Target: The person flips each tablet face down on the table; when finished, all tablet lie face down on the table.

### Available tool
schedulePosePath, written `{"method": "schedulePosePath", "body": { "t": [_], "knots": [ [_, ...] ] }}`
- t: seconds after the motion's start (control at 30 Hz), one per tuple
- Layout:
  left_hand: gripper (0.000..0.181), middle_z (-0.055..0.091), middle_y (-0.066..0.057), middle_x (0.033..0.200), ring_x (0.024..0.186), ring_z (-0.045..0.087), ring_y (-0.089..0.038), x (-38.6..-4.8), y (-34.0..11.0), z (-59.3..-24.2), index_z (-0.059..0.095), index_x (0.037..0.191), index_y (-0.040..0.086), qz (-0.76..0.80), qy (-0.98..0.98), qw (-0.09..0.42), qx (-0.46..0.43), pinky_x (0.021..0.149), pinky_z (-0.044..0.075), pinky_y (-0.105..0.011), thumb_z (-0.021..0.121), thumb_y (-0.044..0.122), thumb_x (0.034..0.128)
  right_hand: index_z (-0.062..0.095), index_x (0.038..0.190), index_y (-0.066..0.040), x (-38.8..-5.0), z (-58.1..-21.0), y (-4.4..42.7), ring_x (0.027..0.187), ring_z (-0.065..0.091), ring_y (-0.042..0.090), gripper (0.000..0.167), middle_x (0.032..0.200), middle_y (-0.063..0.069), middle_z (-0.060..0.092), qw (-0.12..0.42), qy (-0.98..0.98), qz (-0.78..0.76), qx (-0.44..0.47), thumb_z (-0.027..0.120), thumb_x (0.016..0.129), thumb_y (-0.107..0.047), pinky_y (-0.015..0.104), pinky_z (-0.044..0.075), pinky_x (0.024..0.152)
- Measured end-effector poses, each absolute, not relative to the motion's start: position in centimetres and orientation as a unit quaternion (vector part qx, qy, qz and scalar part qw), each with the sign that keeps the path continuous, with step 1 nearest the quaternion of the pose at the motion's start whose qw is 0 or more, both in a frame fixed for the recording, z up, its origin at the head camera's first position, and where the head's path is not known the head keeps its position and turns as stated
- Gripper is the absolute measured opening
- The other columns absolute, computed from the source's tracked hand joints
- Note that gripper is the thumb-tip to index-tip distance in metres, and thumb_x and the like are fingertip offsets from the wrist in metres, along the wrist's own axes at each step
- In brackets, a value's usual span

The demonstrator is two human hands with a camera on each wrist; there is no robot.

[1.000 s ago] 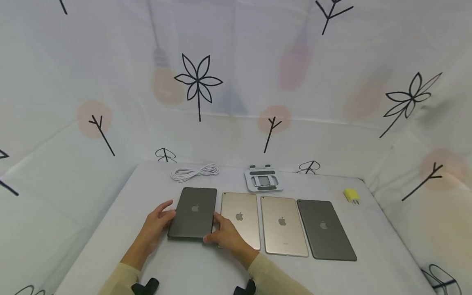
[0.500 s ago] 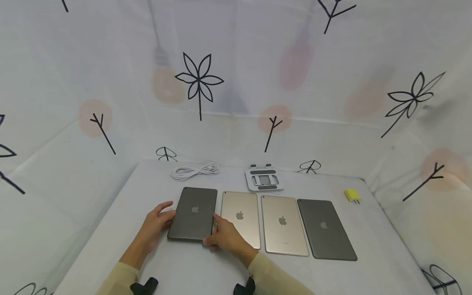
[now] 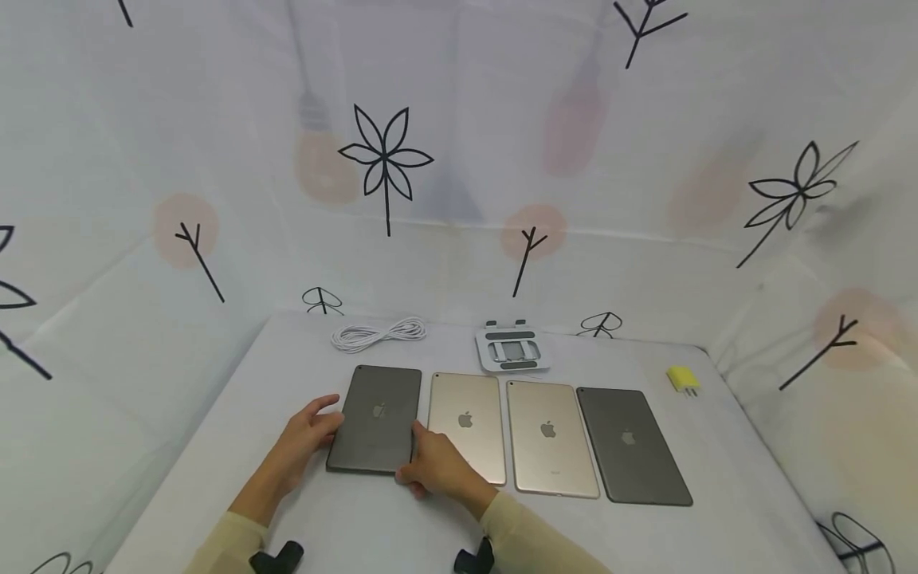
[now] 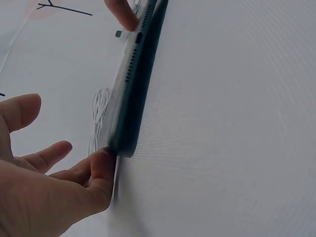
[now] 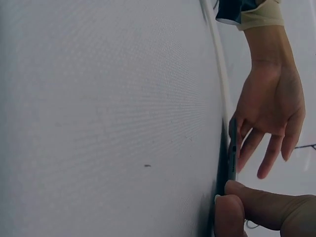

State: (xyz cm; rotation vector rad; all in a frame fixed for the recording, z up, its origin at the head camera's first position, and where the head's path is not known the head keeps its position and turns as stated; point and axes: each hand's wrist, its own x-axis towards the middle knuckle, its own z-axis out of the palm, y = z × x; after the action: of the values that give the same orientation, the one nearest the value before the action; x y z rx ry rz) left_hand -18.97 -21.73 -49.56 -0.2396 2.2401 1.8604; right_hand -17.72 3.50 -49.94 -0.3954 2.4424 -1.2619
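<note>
A dark grey tablet [image 3: 376,422], its back with the apple logo facing up, lies between my two hands at the left end of a tablet row. My left hand [image 3: 301,442] pinches its left edge, thumb on top, other fingers spread. My right hand [image 3: 441,466] grips the lower right corner between thumb and fingers. In the left wrist view the tablet's edge [image 4: 129,84] shows a port and speaker holes, with a dark shadow beside it. The right wrist view shows the thin tablet edge [image 5: 232,155] between both hands; whether it touches the table is unclear.
To the right lie a gold tablet [image 3: 466,399], a second gold tablet [image 3: 548,462] and another dark grey tablet [image 3: 634,470]. Behind them are a coiled white cable [image 3: 358,339] and a white folding stand [image 3: 512,349]. A yellow charger plug [image 3: 683,378] lies far right.
The held tablet has shifted slightly toward me, its near edge now a little closer. My right hand has moved with it. The left hand keeps its hold; the other objects stay put.
</note>
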Motion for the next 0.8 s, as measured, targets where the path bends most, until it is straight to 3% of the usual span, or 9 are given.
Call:
{"method": "schedulePosePath", "body": {
  "t": [0.17, 0.33, 0.73, 0.8],
  "knots": [
    [0.059, 0.052, -0.024, 0.146, 0.128, 0.054, -0.036, -18.8, -21.6, -49.5, 0.036, 0.156, 0.009, 0.614, 0.775, 0.121, -0.081, 0.108, 0.042, -0.052, 0.058, 0.025, 0.1034, 0.035, 0.15, 0.011, -17.5, -49.9, 3.4, 0.042, 0.057, 0.012, 0.083, 0.053, 0.001, 0.062, 0.179, 0.875, -0.428, -0.14, 0.079, 0.083, -0.006, 0.023, 0.049, 0.049],
    [0.059, 0.051, -0.025, 0.147, 0.128, 0.052, -0.038, -18.7, -21.5, -49.2, 0.035, 0.156, 0.008, 0.613, 0.777, 0.123, -0.074, 0.108, 0.042, -0.054, 0.057, 0.025, 0.1039, 0.041, 0.146, 0.011, -17.6, -49.7, 3.4, 0.042, 0.058, 0.012, 0.076, 0.054, 0.001, 0.062, 0.175, 0.877, -0.425, -0.142, 0.079, 0.083, -0.006, 0.024, 0.049, 0.046],
    [0.06, 0.051, -0.027, 0.146, 0.134, 0.049, -0.04, -18.9, -21.5, -49.4, 0.033, 0.156, 0.006, 0.621, 0.77, 0.119, -0.081, 0.111, 0.04, -0.056, 0.057, 0.024, 0.104, 0.032, 0.153, 0.011, -18.3, -49.9, 3.9, 0.044, 0.061, 0.013, 0.085, 0.057, 0.004, 0.064, 0.209, 0.845, -0.471, -0.141, 0.079, 0.084, -0.007, 0.026, 0.051, 0.044],
    [0.058, 0.05, -0.027, 0.146, 0.133, 0.05, -0.039, -19.0, -21.8, -49.3, 0.034, 0.156, 0.006, 0.627, 0.765, 0.117, -0.094, 0.11, 0.043, -0.052, 0.055, 0.024, 0.1045, 0.028, 0.155, 0.009, -18.4, -49.9, 4.6, 0.046, 0.06, 0.013, 0.086, 0.059, 0.005, 0.065, 0.214, 0.821, -0.512, -0.135, 0.077, 0.087, -0.01, 0.026, 0.052, 0.046]
  ]
}}
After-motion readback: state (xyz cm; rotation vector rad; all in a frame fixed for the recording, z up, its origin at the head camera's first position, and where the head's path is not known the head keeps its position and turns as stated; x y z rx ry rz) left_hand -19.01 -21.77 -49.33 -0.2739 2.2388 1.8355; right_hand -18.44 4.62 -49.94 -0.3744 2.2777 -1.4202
